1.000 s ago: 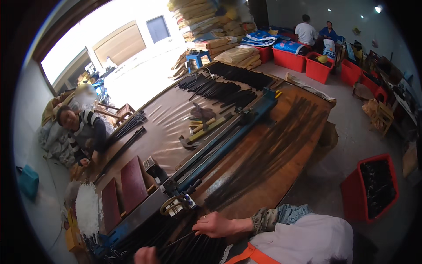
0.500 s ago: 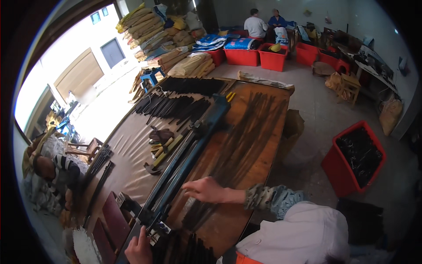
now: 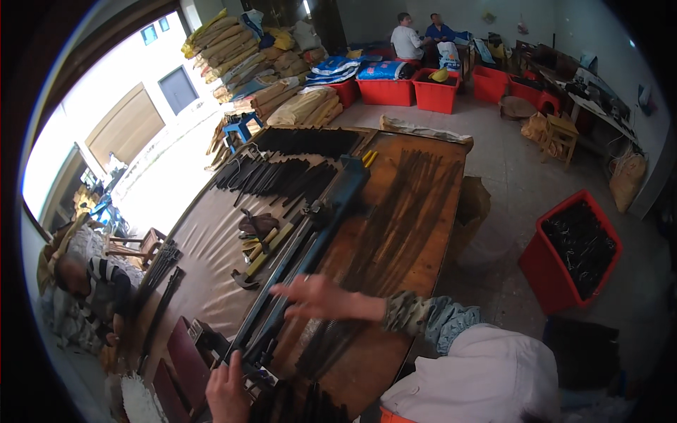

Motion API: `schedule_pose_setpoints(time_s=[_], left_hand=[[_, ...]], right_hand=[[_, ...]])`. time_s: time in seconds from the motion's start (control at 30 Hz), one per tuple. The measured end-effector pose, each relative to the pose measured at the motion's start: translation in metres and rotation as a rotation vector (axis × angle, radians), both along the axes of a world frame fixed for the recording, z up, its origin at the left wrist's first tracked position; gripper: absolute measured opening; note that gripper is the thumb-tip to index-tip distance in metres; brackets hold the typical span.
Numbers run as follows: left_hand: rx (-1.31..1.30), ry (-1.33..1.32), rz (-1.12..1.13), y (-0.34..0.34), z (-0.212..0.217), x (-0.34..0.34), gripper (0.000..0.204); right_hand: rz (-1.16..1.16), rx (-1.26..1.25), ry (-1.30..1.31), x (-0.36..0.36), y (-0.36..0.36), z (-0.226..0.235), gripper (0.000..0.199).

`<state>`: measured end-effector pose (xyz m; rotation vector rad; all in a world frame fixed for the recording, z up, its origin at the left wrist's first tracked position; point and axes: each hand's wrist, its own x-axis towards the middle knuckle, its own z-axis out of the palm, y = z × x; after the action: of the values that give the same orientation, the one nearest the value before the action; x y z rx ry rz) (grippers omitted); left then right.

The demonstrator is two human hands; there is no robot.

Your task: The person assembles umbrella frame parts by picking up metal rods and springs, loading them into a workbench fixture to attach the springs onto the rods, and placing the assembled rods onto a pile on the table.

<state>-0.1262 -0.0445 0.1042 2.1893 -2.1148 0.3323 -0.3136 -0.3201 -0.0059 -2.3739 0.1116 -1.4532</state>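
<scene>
The long blue metal rail (image 3: 310, 240), a jig running diagonally from the upper middle of the frame down to the lower left, now lies between the two hands rather than under them. The right hand (image 3: 314, 297), just below the centre, hangs open with fingers spread over the rail's lower stretch, its palm above the dark thin metal rods (image 3: 395, 225) that lie side by side on the brown wooden workbench (image 3: 437, 183). It grips nothing. Half a second ago this hand sat lower and closer to the body, resting by the rods; it has since lifted and reached leftward toward the rail, which suggests a move from the rod pile to the jig. The left hand (image 3: 227, 386), at the lower edge left of centre, rests against the rail's near end beside a clamp-like fitting; whether its fingers close on anything I cannot tell, since they are cut off by dark parts.

Left of the rail, in the middle of the frame, lie a wooden-handled hammer (image 3: 255, 264) and a few other hand tools. Rows of flat black metal strips (image 3: 282, 173) fill the upper middle part of the bench. A red plastic crate of dark metal pieces (image 3: 575, 247) stands on the floor at the right.

Against the earlier frames the view has swung, so the bench sits more centrally. A seated person in a striped top (image 3: 92, 299) stays at the left edge.
</scene>
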Motion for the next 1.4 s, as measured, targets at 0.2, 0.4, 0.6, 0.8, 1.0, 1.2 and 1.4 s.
schedule_pose_setpoints(time_s=[0.2, 0.4, 0.6, 0.8, 1.0, 1.2, 1.4], left_hand=[[-0.037, 0.037, 0.018, 0.009, -0.008, -0.011, 0.048], [-0.126, -0.065, 0.068, 0.032, 0.005, 0.004, 0.052], [-0.123, 0.014, 0.045, 0.034, -0.002, -0.008, 0.048], [-0.105, 0.131, 0.097, 0.038, -0.003, -0.012, 0.044], [-0.221, -0.106, 0.220, 0.093, -0.024, 0.054, 0.039], [-0.566, 0.107, 0.290, 0.131, 0.002, 0.105, 0.032], [-0.570, 0.275, 0.438, 0.151, 0.010, 0.094, 0.033]], right_hand=[[0.071, 0.051, 0.270, 0.002, 0.043, -0.005, 0.052], [0.296, 0.171, 0.138, -0.017, 0.027, -0.003, 0.039], [0.289, 0.075, -0.098, 0.005, 0.052, 0.018, 0.027], [0.248, 0.113, -0.107, 0.020, 0.063, 0.001, 0.033], [0.235, 0.419, 0.125, -0.006, 0.041, 0.006, 0.034], [0.084, 0.274, 0.274, -0.005, 0.014, -0.046, 0.022], [0.303, 0.408, 0.324, 0.085, 0.040, -0.025, 0.021]])
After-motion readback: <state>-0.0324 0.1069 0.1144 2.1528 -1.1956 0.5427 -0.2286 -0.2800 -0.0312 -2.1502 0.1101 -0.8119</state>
